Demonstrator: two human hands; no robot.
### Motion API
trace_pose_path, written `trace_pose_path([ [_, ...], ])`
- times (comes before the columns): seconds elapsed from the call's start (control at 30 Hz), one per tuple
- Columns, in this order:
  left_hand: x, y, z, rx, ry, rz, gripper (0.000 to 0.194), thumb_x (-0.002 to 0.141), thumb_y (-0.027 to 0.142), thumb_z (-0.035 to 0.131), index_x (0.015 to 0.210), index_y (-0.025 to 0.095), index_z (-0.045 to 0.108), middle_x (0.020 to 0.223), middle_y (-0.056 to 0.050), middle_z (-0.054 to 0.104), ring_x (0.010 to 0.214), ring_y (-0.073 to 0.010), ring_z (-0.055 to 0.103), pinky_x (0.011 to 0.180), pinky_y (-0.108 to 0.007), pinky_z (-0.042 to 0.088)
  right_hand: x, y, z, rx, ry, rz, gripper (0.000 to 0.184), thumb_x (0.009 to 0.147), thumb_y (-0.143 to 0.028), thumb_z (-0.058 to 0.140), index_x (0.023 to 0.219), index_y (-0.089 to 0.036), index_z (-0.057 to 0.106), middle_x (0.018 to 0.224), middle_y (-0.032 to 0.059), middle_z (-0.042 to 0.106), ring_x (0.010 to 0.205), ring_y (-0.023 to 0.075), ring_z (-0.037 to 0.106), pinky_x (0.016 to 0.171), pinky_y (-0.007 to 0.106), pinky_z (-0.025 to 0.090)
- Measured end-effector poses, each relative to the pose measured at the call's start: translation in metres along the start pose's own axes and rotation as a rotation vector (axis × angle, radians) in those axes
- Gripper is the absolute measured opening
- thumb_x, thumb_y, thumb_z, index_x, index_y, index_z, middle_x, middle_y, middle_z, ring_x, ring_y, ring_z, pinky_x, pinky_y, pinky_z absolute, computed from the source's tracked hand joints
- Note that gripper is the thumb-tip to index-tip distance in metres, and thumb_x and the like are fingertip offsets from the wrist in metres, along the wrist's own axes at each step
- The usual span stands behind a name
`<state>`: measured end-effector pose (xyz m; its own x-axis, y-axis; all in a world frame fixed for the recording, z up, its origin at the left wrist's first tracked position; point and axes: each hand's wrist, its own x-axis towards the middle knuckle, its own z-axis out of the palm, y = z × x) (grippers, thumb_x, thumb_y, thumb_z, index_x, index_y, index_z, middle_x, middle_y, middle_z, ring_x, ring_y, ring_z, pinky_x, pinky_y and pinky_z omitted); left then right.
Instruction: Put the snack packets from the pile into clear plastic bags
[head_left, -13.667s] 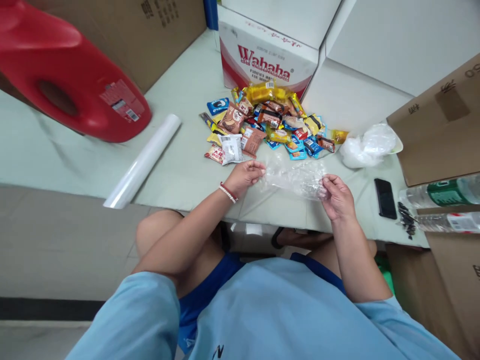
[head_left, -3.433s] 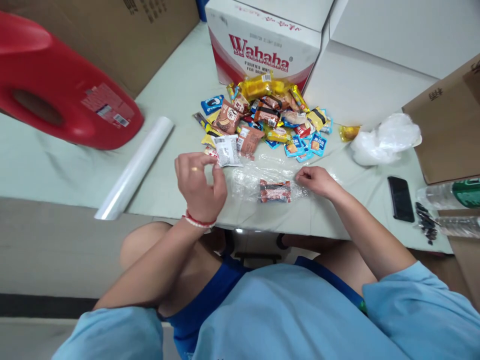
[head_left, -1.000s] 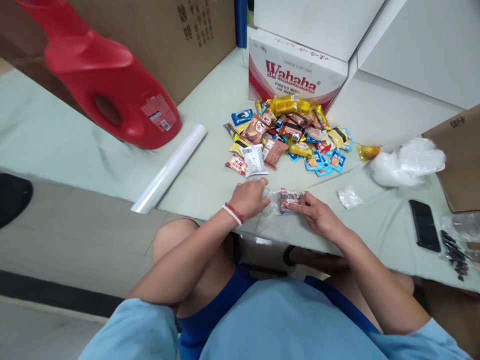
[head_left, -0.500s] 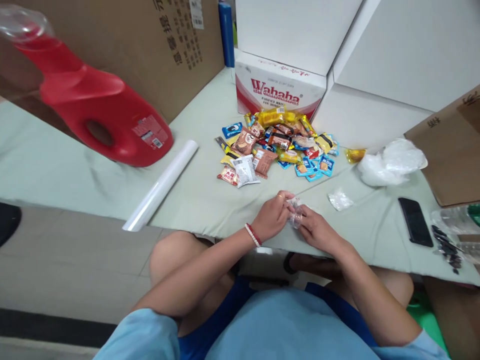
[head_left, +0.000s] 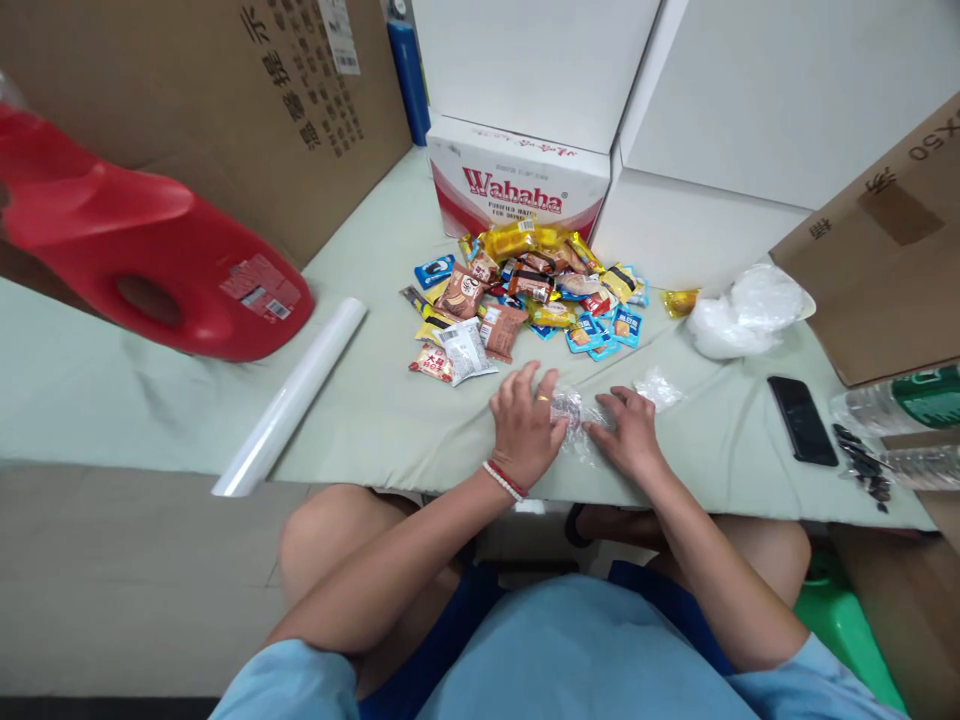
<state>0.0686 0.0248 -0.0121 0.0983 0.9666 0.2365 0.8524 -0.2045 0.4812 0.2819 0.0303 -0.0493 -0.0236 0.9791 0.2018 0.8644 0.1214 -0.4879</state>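
Observation:
A crinkled clear plastic bag [head_left: 576, 418] lies on the cloth-covered table [head_left: 390, 430] between my hands. Something greyish shows through the plastic, too blurred to name. My left hand [head_left: 523, 425], with a ring and a red-and-white bracelet, rests at the bag's left side, fingers spread. My right hand [head_left: 631, 435] is at the bag's right edge, its fingers apart and touching the plastic. Just beyond that hand lies another small clear plastic piece [head_left: 658, 390]. A heap of wrapped snacks [head_left: 517, 290] sits past my hands, with a silver packet [head_left: 466, 350] nearest me.
A white roll [head_left: 292, 395] and a large red jug [head_left: 180, 260] stand at left. A Wahaha carton [head_left: 517, 180] backs the snacks. At right are a bunched white plastic bag [head_left: 746, 312], a black phone [head_left: 802, 420], plastic bottles [head_left: 892, 408] and a cardboard box [head_left: 877, 260].
My hands have moved apart, fingers opening from a close pinch on the crumpled plastic. The plastic now lies spread on the table. The whole view has shifted slightly.

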Motion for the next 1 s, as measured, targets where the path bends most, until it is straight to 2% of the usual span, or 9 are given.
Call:
trace_pose_path([
  [0.07, 0.005, -0.002, 0.0, 0.001, -0.079, -0.137, 0.076, 0.077, 0.044, 0.085, 0.142, 0.014, 0.058, 0.158, -0.022, 0.048, 0.142, -0.0414, 0.043, 0.113, -0.056, 0.04, 0.0, -0.004, -0.003, 0.034, -0.027, -0.008, 0.021, 0.086, -0.037, 0.07, 0.1, -0.022, 0.075, 0.134, 0.0169, 0.062, 0.13, 0.0374, 0.052, 0.112, 0.055, 0.044],
  [0.17, 0.011, -0.004, 0.003, -0.01, -0.262, -0.191, 0.055, 0.078, 0.051, 0.081, 0.12, 0.017, 0.067, 0.136, -0.017, 0.062, 0.13, -0.0393, 0.053, 0.106, -0.052, 0.045, -0.002, -0.023, -0.016, 0.186, -0.108, 0.054, 0.018, 0.093, -0.039, 0.061, 0.093, -0.024, 0.07, 0.103, 0.0102, 0.07, 0.099, 0.0276, 0.067, 0.093, 0.043, 0.054],
  [0.27, 0.01, -0.002, 0.009, 0.018, -0.262, -0.146, 0.041, 0.086, 0.046, 0.073, 0.116, 0.019, 0.065, 0.116, -0.011, 0.065, 0.113, -0.0327, 0.061, 0.094, -0.044, 0.051, -0.005, -0.048, -0.021, 0.356, -0.243, 0.136, 0.022, 0.097, -0.045, 0.057, 0.095, -0.026, 0.067, 0.075, 0.0013, 0.068, 0.07, 0.0213, 0.065, 0.075, 0.035, 0.055],
  [0.4, 0.004, 0.002, 0.012, 0.091, -0.152, -0.057, 0.036, 0.095, 0.042, 0.062, 0.118, 0.015, 0.059, 0.115, -0.014, 0.061, 0.106, -0.0301, 0.061, 0.084, -0.039, 0.052, -0.012, -0.068, -0.007, 0.708, -0.247, 0.238, 0.036, 0.096, -0.057, 0.059, 0.111, -0.026, 0.068, 0.094, 0.0044, 0.075, 0.078, 0.0228, 0.07, 0.077, 0.037, 0.059],
  [0.57, -0.011, 0.009, 0.011, 0.105, -0.086, 0.134, 0.046, 0.091, 0.031, 0.059, 0.132, 0.011, 0.053, 0.12, -0.02, 0.06, 0.11, -0.0348, 0.058, 0.089, -0.049, 0.05, -0.019, -0.068, 0.0, 1.099, -0.256, 0.465, 0.062, 0.09, -0.079, 0.056, 0.108, -0.021, 0.071, 0.11, 0.009, 0.077, 0.099, 0.0272, 0.072, 0.079, 0.038, 0.062],
  [0.67, -0.023, 0.012, 0.012, -0.077, -0.02, 0.305, 0.06, 0.082, 0.028, 0.063, 0.138, 0.009, 0.052, 0.128, -0.024, 0.058, 0.116, -0.0384, 0.056, 0.098, -0.057, 0.047, -0.019, -0.064, -0.002, 1.09, -0.245, 0.45, 0.06, 0.088, -0.077, 0.062, 0.107, -0.02, 0.071, 0.107, 0.0086, 0.077, 0.1, 0.026, 0.071, 0.084, 0.038, 0.061],
  [0.77, -0.028, 0.005, 0.013, -0.451, 0.062, 0.397, 0.058, 0.08, 0.02, 0.058, 0.137, 0.012, 0.051, 0.128, -0.021, 0.058, 0.119, -0.0327, 0.057, 0.103, -0.052, 0.05, -0.015, -0.057, -0.002, 1.036, -0.228, 0.413, 0.058, 0.085, -0.071, 0.072, 0.115, -0.021, 0.07, 0.109, 0.0073, 0.077, 0.1, 0.0246, 0.071, 0.089, 0.038, 0.061],
  [0.9, -0.016, -0.013, 0.016, -0.883, 0.136, -0.013, 0.035, 0.09, 0.024, 0.059, 0.123, 0.017, 0.053, 0.12, -0.014, 0.06, 0.107, -0.0229, 0.064, 0.092, -0.041, 0.057, -0.011, -0.048, 0.0, 1.151, -0.154, 0.414, 0.054, 0.089, -0.067, 0.07, 0.121, -0.024, 0.067, 0.117, 0.0083, 0.076, 0.102, 0.0244, 0.072, 0.092, 0.041, 0.062],
  [1.0, -0.004, -0.019, 0.021, -1.125, -0.126, -0.275, 0.041, 0.088, 0.04, 0.071, 0.117, 0.017, 0.055, 0.119, -0.013, 0.066, 0.101, -0.0214, 0.068, 0.087, -0.038, 0.059, -0.012, -0.044, 0.004, 1.054, -0.14, 0.3, 0.052, 0.101, -0.065, 0.051, 0.133, -0.025, 0.06, 0.127, 0.0097, 0.072, 0.11, 0.024, 0.07, 0.095, 0.042, 0.061],
])
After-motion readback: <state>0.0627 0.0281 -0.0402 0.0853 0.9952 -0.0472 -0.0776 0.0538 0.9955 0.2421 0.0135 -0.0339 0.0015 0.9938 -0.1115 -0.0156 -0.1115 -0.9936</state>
